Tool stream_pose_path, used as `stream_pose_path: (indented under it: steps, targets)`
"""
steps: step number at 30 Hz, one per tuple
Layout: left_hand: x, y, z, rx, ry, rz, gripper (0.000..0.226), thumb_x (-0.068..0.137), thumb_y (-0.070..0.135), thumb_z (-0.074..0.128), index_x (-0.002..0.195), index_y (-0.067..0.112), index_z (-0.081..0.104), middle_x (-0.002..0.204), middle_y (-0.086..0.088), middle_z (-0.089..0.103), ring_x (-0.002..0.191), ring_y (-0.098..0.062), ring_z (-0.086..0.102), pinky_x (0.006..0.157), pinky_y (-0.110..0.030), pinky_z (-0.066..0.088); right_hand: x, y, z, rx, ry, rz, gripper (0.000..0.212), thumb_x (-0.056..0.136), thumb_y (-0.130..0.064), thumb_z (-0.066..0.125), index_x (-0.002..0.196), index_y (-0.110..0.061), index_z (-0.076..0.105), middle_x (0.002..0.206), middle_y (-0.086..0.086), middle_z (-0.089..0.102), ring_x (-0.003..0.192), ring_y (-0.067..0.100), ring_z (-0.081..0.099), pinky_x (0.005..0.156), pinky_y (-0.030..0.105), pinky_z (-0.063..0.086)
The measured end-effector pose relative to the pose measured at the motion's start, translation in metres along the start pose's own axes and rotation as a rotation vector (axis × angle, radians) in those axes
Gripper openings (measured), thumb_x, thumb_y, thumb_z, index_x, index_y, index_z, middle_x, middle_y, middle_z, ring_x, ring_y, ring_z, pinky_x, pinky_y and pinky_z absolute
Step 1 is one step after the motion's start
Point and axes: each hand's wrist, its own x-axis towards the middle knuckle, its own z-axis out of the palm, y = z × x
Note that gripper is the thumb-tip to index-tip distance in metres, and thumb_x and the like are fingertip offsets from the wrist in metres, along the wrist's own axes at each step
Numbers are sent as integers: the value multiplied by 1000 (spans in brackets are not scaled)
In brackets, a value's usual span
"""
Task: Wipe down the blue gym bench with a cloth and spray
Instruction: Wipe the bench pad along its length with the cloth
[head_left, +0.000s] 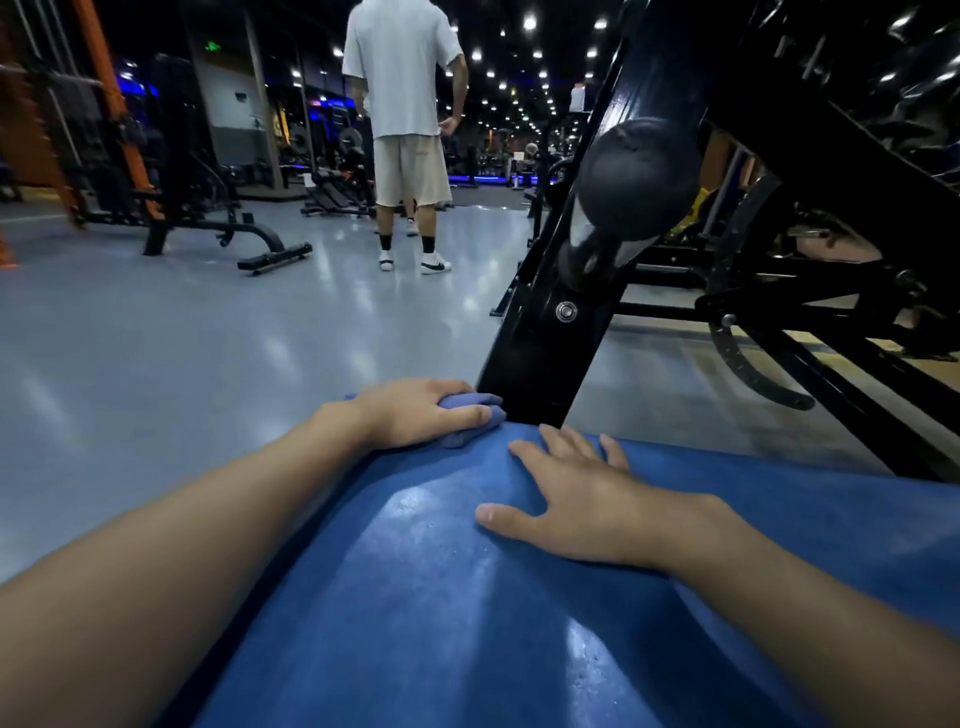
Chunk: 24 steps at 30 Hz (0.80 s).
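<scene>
Evidently mid-wipe, the left hand (415, 418) has its fingers (470, 414) clamped on the bunched cloth (475, 421), pressing it at the bench's (415, 597) far edge beside the black frame (540, 353), while the right hand (576, 499) lies flat, fingers spread, likely to steady the body.

The bench pad (441, 597) is blue, glossy and slightly pitted, with light glare across its middle; it fills the lower part of the view. The cloth (470, 415) is blue (a paler, duller shade than the pad), bunched into a wad, and lies on the pad's far left edge, beside a black frame post.
</scene>
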Motion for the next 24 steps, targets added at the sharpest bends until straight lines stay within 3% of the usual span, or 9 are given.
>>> stream_pose_path:
  steps: [4, 7, 9, 11, 14, 17, 21, 24]
  targets:
    - [-11, -42, -13, -70, 59, -95, 55, 72, 87, 40, 117, 58, 54, 120, 21, 63, 112, -10, 57, 102, -36, 40, 7, -23, -4, -21, -15, -65, 99, 62, -92, 17, 136, -30, 33, 150, 5, 26, 145, 26, 10, 115, 58, 1]
    - [-25, -63, -16, -186, 91, -117, 54, 73, 83, 45, 117, 54, 57, 114, 28, 63, 108, 0, 58, 89, -22, 40, 12, -44, -3, 13, -15, -121, 90, 66, -91, 20, 129, -29, 39, 135, 2, 34, 140, 27, 18, 113, 58, 7]
    - [-34, -69, -18, -240, 127, -129, 55, 71, 81, 48, 111, 45, 62, 107, 27, 64, 100, 6, 59, 80, -16, 39, 17, -60, 2, -2, -31, -141, 93, 67, -91, 20, 136, -30, 33, 146, 6, 27, 144, 32, 10, 113, 61, 4]
    - [-44, -78, -18, -305, 155, -169, 56, 71, 78, 49, 106, 36, 62, 107, 25, 62, 100, 1, 60, 82, -20, 41, 22, -72, 6, -26, -47, -129, 100, 66, -92, 19, 143, -30, 24, 157, 10, 13, 148, 34, -1, 112, 64, -2]
    - [-66, -95, -11, -420, 172, -212, 63, 81, 69, 49, 120, 20, 55, 116, 1, 60, 107, -21, 58, 102, -39, 42, 26, -78, 7, -17, -52, -101, 104, 64, -93, 19, 147, -30, 18, 160, 11, 7, 148, 34, -5, 111, 64, -5]
    - [-101, -99, -3, -466, 213, -293, 69, 76, 71, 49, 131, 27, 50, 127, 9, 59, 114, -11, 57, 106, -36, 40, 24, -81, 6, -9, -55, -77, 101, 67, -92, 23, 147, -31, 17, 161, 10, 5, 149, 33, -6, 111, 63, -5]
    - [-139, -95, 2, -434, 212, -301, 55, 71, 76, 51, 115, 43, 54, 112, 20, 65, 102, -1, 62, 93, -31, 47, 14, -90, 4, -36, -44, -115, 92, 73, -88, 21, 146, -32, 20, 162, 7, 4, 149, 30, -4, 113, 63, -3]
    - [-144, -85, -2, -373, 222, -256, 58, 72, 73, 53, 123, 47, 53, 115, 25, 64, 103, 4, 61, 95, -30, 48, -1, -104, 13, -65, -72, -218, 101, 64, -93, 12, 147, -36, 12, 163, 3, -2, 149, 27, -8, 112, 64, -5]
